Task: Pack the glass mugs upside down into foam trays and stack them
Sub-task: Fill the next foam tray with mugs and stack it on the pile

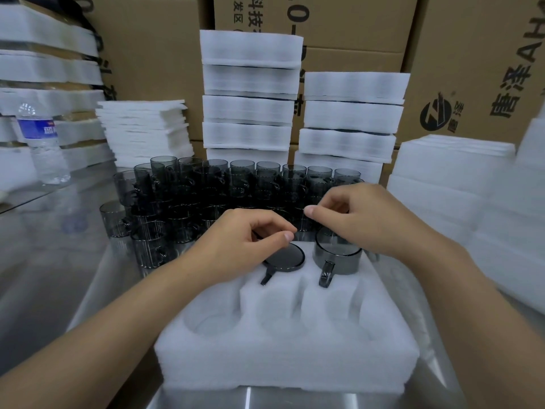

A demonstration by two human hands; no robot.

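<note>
1. A person's two bare hands work over a white foam tray (pixel 283 361) that lies at the near edge of a steel worktable (pixel 53 261), seen from a head-worn camera.
2. The left hand (pixel 236 246) rests on a dark glass mug (pixel 287 258) seated upside down and nearly flush in the tray's far row, thumb and forefinger pinched together at the mug's base rim; the handle points toward the near edge.
3. The right hand (pixel 362 219) grips a second mug (pixel 336 258) from above, fingers closed over its upturned base; this mug stands only partly sunk in the pocket just beside the first, handle also toward the near edge.
4. The three pockets of the tray's near row are unfilled.
5. Behind the tray, toward the middle of the worktable, a crowd of smoked-glass mugs (pixel 206 190) stands upright and tightly packed.
6. Along the far edge rise two stacks of filled foam trays (pixel 250 107), the left stack taller than the right, with a pile of thin foam sheets (pixel 144 131) to their left.
7. A plastic water bottle (pixel 44 143) with a blue label stands at the far left, on a glass sheet.
8. Brown cardboard cartons (pixel 477 54) printed with black characters form the backdrop, and more foam pieces (pixel 460 184) are heaped along the right edge.
</note>
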